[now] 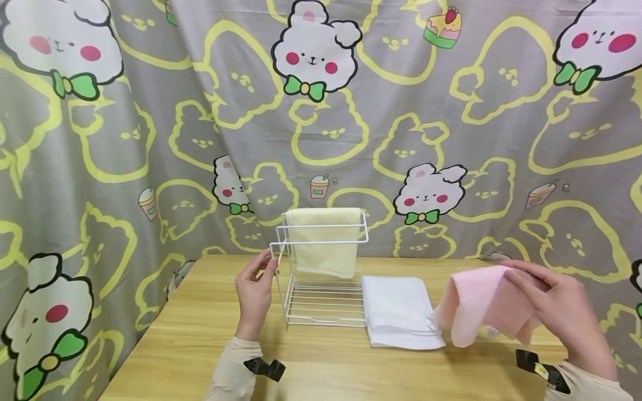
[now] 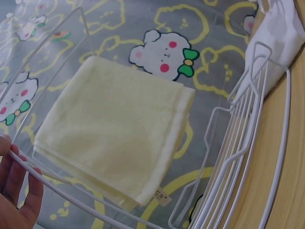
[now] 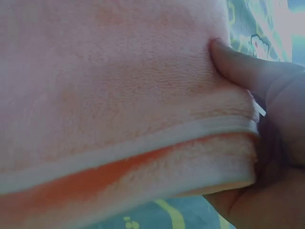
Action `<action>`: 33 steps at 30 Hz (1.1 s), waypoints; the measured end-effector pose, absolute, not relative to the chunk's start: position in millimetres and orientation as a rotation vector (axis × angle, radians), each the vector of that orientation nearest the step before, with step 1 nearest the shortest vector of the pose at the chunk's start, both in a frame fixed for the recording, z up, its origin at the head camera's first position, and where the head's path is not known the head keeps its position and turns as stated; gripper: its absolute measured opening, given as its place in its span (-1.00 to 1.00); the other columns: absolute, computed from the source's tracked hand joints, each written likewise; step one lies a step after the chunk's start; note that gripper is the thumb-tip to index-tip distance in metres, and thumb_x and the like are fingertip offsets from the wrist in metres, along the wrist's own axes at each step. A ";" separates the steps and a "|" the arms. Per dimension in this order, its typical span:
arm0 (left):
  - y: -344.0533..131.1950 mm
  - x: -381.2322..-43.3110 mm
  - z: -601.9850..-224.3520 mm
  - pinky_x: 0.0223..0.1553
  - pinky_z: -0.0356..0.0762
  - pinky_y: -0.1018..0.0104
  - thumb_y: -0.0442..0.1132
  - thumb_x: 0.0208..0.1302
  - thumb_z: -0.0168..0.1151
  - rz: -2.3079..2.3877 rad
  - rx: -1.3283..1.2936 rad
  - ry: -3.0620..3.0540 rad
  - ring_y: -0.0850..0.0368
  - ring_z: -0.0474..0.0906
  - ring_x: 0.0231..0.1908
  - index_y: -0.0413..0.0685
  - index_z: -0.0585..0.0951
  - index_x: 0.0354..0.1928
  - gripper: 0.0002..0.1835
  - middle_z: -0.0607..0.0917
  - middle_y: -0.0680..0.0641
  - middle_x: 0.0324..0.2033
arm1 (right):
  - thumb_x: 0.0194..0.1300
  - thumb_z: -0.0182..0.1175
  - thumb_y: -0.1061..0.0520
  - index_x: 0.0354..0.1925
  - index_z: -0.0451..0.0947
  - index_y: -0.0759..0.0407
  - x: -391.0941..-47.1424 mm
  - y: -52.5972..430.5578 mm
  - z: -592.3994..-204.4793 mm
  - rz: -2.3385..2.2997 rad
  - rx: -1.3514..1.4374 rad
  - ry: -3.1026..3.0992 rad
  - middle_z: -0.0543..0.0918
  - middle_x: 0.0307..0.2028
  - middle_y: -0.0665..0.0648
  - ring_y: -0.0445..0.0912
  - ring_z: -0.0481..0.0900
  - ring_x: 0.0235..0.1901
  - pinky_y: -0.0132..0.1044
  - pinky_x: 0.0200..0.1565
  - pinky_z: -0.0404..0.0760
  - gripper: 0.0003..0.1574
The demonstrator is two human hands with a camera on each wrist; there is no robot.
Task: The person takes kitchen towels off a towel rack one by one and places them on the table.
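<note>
Pink folded plush-fabric towel (image 1: 473,303), pale-edged and drooping in soft layers — it's pinched in the right hand (image 1: 559,303), just right of the flat white folded cloth (image 1: 398,306)! Left hand (image 1: 254,289) grips the white wire rack (image 1: 321,243) — pale-yellow folded towel (image 1: 326,262) draped there.

Towel (image 1: 323,260) on rack (image 1: 321,243); cloth (image 1: 398,306) right of rack; curtain (image 1: 301,139) behind.

I count: hands (image 1: 254,292) (image 1: 562,301), two, 7 and 4 o'clock; wire rack (image 1: 326,320), one; yellow towel (image 1: 325,260), one; pink towel (image 1: 476,301), one; white cloth pile (image 1: 398,306), one; wrist mounts (image 1: 257,366), two; table (image 1: 175,356), one; curtain (image 1: 326,142), one.
</note>
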State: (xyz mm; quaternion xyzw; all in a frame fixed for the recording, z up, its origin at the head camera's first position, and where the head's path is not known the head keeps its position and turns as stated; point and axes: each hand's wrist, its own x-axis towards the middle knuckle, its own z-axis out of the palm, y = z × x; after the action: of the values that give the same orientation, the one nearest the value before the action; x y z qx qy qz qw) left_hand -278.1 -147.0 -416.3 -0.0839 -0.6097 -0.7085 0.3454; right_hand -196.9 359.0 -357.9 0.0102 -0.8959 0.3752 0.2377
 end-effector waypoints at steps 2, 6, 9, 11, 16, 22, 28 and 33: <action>-146.7 -277.5 -416.2 -0.31 0.66 0.54 -0.48 0.30 0.35 -1.836 -0.215 -1.591 0.34 0.62 -0.32 -0.51 0.66 0.03 -0.71 0.74 0.19 -0.33 | 0.40 0.33 -0.09 0.14 0.68 0.18 -196.0 364.8 -360.2 1.028 0.007 -2.476 0.52 -0.22 -0.66 -0.80 0.35 -0.16 -0.75 -0.32 0.41 -0.50; -145.5 -276.8 -417.2 -0.32 0.65 0.55 -0.47 0.31 0.35 -1.829 -0.197 -1.607 0.34 0.62 -0.32 -0.49 0.66 0.04 -0.71 0.73 0.19 -0.33 | 0.41 0.32 -0.13 0.15 0.67 0.16 -191.9 376.6 -364.1 1.060 -0.043 -2.517 0.50 -0.22 -0.64 -0.79 0.34 -0.19 -0.71 -0.35 0.43 -0.48; -144.8 -276.2 -417.8 -0.32 0.65 0.55 -0.47 0.31 0.35 -1.830 -0.189 -1.612 0.34 0.61 -0.33 -0.49 0.66 0.04 -0.71 0.73 0.20 -0.33 | 0.41 0.31 -0.12 0.17 0.67 0.13 -185.7 384.8 -366.0 1.082 -0.074 -2.534 0.52 -0.21 -0.63 -0.77 0.35 -0.20 -0.70 -0.36 0.43 -0.49; -144.9 -276.1 -418.0 -0.32 0.65 0.55 -0.46 0.31 0.36 -1.830 -0.187 -1.614 0.34 0.61 -0.33 -0.48 0.66 0.04 -0.71 0.73 0.20 -0.34 | 0.42 0.31 -0.11 0.17 0.67 0.14 -181.9 389.2 -366.9 1.087 -0.079 -2.547 0.53 -0.20 -0.61 -0.76 0.38 -0.21 -0.68 -0.37 0.46 -0.51; -145.6 -275.4 -417.0 -0.31 0.64 0.56 -0.45 0.32 0.35 -1.826 -0.197 -1.615 0.34 0.61 -0.32 -0.46 0.67 0.05 -0.70 0.73 0.21 -0.32 | 0.43 0.30 -0.10 0.18 0.66 0.15 -183.2 395.4 -370.7 1.089 -0.020 -2.601 0.58 -0.17 -0.59 -0.76 0.40 -0.19 -0.68 -0.35 0.46 -0.50; -145.6 -275.4 -417.2 -0.31 0.65 0.55 -0.46 0.31 0.35 -1.828 -0.191 -1.615 0.35 0.61 -0.31 -0.48 0.66 0.05 -0.70 0.73 0.20 -0.32 | 0.43 0.29 -0.12 0.15 0.66 0.24 -202.5 397.9 -385.3 1.086 0.034 -2.650 0.61 -0.17 -0.54 -0.74 0.39 -0.18 -0.65 -0.32 0.44 -0.46; -145.1 -275.9 -417.6 -0.31 0.65 0.55 -0.46 0.32 0.35 -1.829 -0.212 -1.611 0.34 0.61 -0.31 -0.49 0.66 0.05 -0.70 0.74 0.19 -0.30 | 0.42 0.29 -0.18 0.09 0.70 0.21 -221.7 396.5 -403.6 0.985 -0.010 -2.656 0.75 -0.13 -0.14 -0.73 0.33 -0.24 -0.58 -0.35 0.41 -0.46; -145.6 -276.3 -417.0 -0.30 0.64 0.55 -0.46 0.32 0.35 -1.826 -0.200 -1.611 0.34 0.62 -0.31 -0.48 0.66 0.05 -0.70 0.73 0.20 -0.31 | 0.42 0.31 -0.13 0.02 0.74 0.17 -235.9 388.1 -414.7 0.857 -0.006 -2.567 0.76 -0.06 0.35 -0.67 0.36 -0.23 -0.51 -0.33 0.40 -0.56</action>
State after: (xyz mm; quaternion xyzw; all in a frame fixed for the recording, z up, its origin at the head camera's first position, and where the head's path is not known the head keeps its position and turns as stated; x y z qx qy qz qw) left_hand -276.3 -145.6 -417.0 -0.0771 -0.6195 -0.7022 0.3423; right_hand -235.9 388.1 -414.7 -0.0021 -0.9261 0.3092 0.2161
